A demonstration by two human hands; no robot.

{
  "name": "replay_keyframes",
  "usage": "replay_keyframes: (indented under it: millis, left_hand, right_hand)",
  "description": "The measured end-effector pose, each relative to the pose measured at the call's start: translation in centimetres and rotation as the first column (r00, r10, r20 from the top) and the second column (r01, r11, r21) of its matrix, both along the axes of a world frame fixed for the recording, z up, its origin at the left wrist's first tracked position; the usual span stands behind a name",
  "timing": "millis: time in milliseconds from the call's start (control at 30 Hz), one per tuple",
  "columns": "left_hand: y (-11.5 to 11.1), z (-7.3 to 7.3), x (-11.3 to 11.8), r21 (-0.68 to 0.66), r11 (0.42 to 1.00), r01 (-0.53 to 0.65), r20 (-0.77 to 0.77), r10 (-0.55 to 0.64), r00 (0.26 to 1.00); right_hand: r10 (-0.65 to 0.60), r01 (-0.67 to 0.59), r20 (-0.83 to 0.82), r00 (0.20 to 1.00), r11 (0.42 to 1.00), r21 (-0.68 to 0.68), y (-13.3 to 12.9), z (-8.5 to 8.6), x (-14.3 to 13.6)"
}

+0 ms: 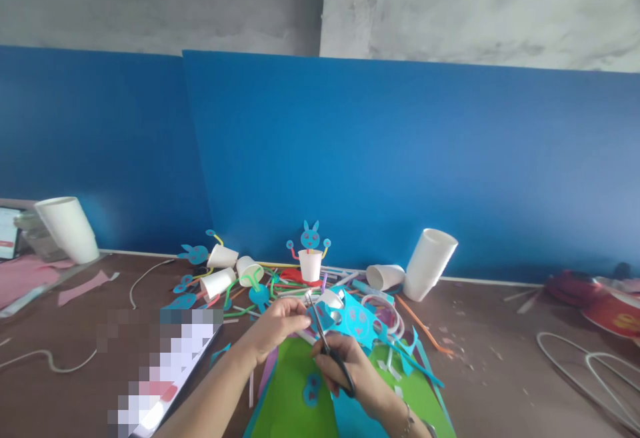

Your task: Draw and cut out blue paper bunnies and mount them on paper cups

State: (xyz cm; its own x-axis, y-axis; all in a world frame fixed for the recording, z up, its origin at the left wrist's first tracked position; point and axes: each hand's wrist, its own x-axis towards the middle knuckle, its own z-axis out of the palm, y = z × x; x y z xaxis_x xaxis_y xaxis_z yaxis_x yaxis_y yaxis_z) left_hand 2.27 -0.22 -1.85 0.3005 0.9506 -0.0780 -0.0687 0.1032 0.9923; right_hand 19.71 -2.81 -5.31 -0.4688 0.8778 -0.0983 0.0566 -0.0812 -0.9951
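Observation:
My right hand [353, 365] grips black-handled scissors [319, 321], their blades pointing up and away toward my left fingertips. My left hand [283, 323] is closed in a pinch beside the blade tips; a small whitish bit shows at its fingers, too small to name. Just right of the blades lies a blue paper sheet [359, 321] with cut-out holes and a drawn red face. Beneath my hands is green paper [287, 395], with small blue cut-outs [312, 390] marked in red on it. Behind stands a white paper cup [311, 267] with a blue rabbit head and straw arms.
Several tipped paper cups [219, 283] with straws and blue pieces lie left of centre. Stacked white cups [430, 265] stand right, another stack [70, 231] far left. A phone [175, 378] lies left, a white cable [590, 365] right. A blue partition [380, 165] borders the table.

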Motion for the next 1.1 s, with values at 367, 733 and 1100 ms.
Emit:
replay_keyframes:
  millis: [367, 733, 1100]
  left_hand:
    - [-0.03, 0.2, -0.09, 0.007, 1.0, 0.003, -0.006, -0.003, 1.0]
    - [0.17, -0.26, -0.49, -0.009, 0.999, 0.033, -0.042, -0.033, 0.999]
    - [0.08, 0.47, -0.92, -0.007, 0.998, 0.067, -0.081, -0.068, 0.994]
  right_hand:
    - [-0.025, 0.025, 0.015, 1.0, 0.999, 0.024, -0.16, -0.02, -0.14]
    - [0.006, -0.007, 0.053, 0.999, 1.0, 0.023, -0.1, 0.51, -0.07]
    - [0.047, -0.054, 0.136, 0.99, 0.998, 0.045, -0.06, 0.56, 0.33]
